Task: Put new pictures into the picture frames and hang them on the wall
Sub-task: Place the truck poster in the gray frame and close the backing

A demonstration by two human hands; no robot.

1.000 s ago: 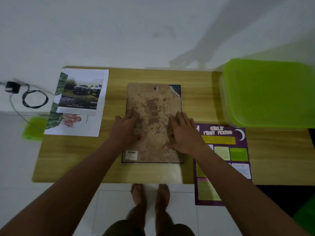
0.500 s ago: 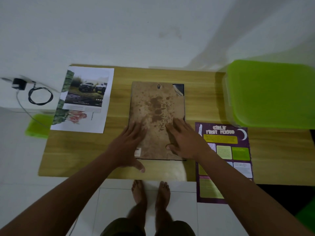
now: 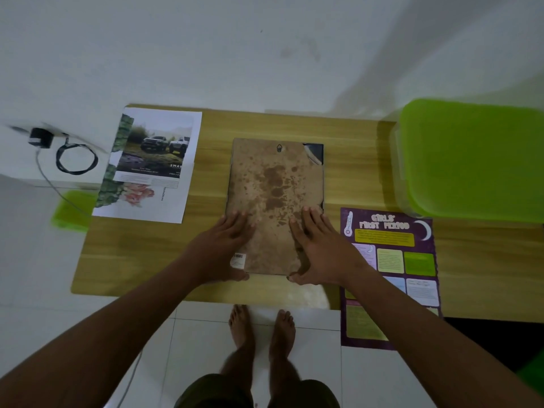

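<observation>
A picture frame point(image 3: 275, 198) lies face down in the middle of the wooden table point(image 3: 141, 254), showing its stained brown backing board with a small hanger at the top. My left hand point(image 3: 219, 250) rests flat on the frame's lower left part, thumb at the bottom edge. My right hand point(image 3: 319, 250) rests flat on the lower right part, thumb also at the bottom edge. A printed picture of two trucks point(image 3: 153, 163) lies on white paper at the table's left. A purple poster point(image 3: 391, 266) lies to the right of the frame and overhangs the front edge.
A large green-lidded plastic box point(image 3: 471, 160) stands at the table's right end. A black charger with a coiled cable point(image 3: 67, 154) lies on a white surface to the left, a small green thing point(image 3: 73, 209) below it. White wall behind, my bare feet point(image 3: 262, 328) on white tiles.
Both hands have slid down the backing board toward the frame's near edge, and their thumbs now reach its bottom edge. The frame has stayed in place.
</observation>
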